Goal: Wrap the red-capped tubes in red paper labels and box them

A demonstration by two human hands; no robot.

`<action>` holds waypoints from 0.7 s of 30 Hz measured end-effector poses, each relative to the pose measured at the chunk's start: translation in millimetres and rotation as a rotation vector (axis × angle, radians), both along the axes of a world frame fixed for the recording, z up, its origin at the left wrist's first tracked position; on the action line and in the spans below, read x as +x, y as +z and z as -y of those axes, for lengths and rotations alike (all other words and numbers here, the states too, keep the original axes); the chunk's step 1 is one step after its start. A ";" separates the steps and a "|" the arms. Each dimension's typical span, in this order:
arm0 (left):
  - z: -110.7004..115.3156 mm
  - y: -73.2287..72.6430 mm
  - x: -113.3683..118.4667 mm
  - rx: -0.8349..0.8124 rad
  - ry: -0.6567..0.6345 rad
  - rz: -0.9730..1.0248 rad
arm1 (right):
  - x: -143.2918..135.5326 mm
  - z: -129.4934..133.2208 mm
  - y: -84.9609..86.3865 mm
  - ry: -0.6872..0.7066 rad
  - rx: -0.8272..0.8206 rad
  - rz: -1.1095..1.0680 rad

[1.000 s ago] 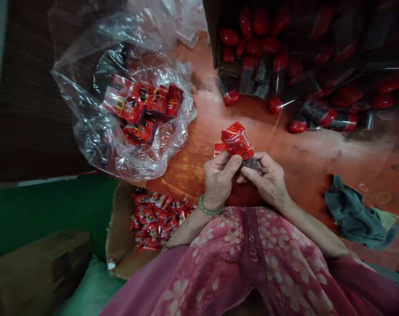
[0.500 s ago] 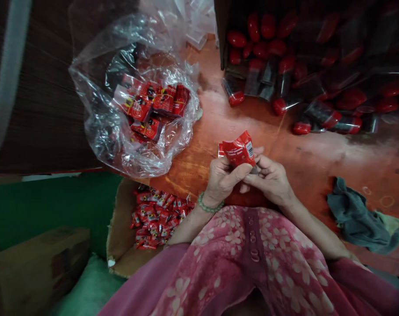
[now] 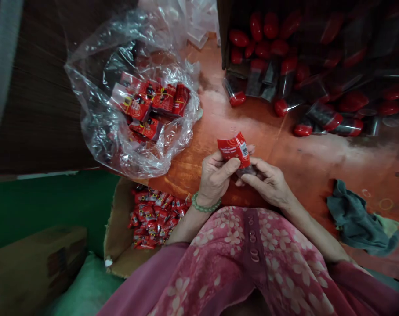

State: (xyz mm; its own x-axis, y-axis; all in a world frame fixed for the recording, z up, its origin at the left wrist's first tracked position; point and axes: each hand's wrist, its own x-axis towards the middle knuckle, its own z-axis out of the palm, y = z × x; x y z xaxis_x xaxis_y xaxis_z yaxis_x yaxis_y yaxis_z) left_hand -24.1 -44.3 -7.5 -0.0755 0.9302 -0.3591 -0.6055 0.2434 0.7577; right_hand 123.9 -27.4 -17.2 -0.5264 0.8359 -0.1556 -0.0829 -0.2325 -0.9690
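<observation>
A red printed plastic sleeve [image 3: 233,147] with a white barcode patch stands up between my two hands over the table. My left hand [image 3: 215,177], with a green bead bracelet at the wrist, pinches the sleeve between thumb and fingers. Below its lower edge shows a dark, see-through container [image 3: 245,171], its upper part hidden by the sleeve. The fingers of my right hand [image 3: 268,181] are closed around this container's lower end. To the left, an open clear plastic bag [image 3: 99,149] holds stacks of flat red printed sleeves [image 3: 138,105].
Several clear containers with red caps [image 3: 237,98] lie at the upper right, spilling from a dark box. A cardboard box [image 3: 112,245] of small red wrapped packs [image 3: 156,217] stands lower left. A dark grey cloth [image 3: 354,215] lies right on the orange-red table [image 3: 298,171].
Both hands have shifted slightly left with the sleeve. More of the dark container shows below the sleeve, and the red bit behind my left fingers is out of sight.
</observation>
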 end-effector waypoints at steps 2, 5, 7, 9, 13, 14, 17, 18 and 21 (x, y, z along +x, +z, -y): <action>1.0 -1.0 1.2 -0.030 -0.005 -0.012 | 1.7 1.4 -1.3 -0.032 -0.042 0.017; 5.5 -3.7 4.2 -0.068 -0.027 -0.031 | 1.8 4.6 -2.0 -0.137 -0.095 -0.018; 9.6 -5.7 6.8 -0.067 -0.064 -0.047 | 1.7 7.1 -1.1 -0.220 -0.063 -0.023; 13.9 -7.5 9.5 -0.060 -0.094 -0.064 | 2.4 9.4 0.5 -0.293 0.019 -0.007; 21.8 -9.6 13.4 -0.030 -0.098 -0.028 | 7.2 12.3 1.1 -0.326 0.204 -0.011; 23.4 -9.5 13.9 -0.018 -0.101 -0.017 | 8.7 12.7 -0.1 -0.324 0.247 -0.016; 27.0 -7.2 14.5 0.002 -0.129 -0.018 | 12.8 13.2 -6.3 -0.354 0.369 0.000; 27.9 -5.8 14.4 0.002 -0.137 -0.019 | 14.0 13.2 -8.8 -0.364 0.408 0.018; 30.2 -1.0 13.3 -0.005 -0.157 -0.008 | 17.0 13.4 -15.6 -0.375 0.514 0.078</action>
State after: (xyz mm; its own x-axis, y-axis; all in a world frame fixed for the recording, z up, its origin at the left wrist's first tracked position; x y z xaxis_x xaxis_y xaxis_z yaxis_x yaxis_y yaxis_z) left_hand -10.8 -74.5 -8.5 0.0682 0.9292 -0.3633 -0.5537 0.3382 0.7610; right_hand 140.9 -40.8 -32.7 -0.1874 0.9392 0.2879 0.0070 0.2943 -0.9557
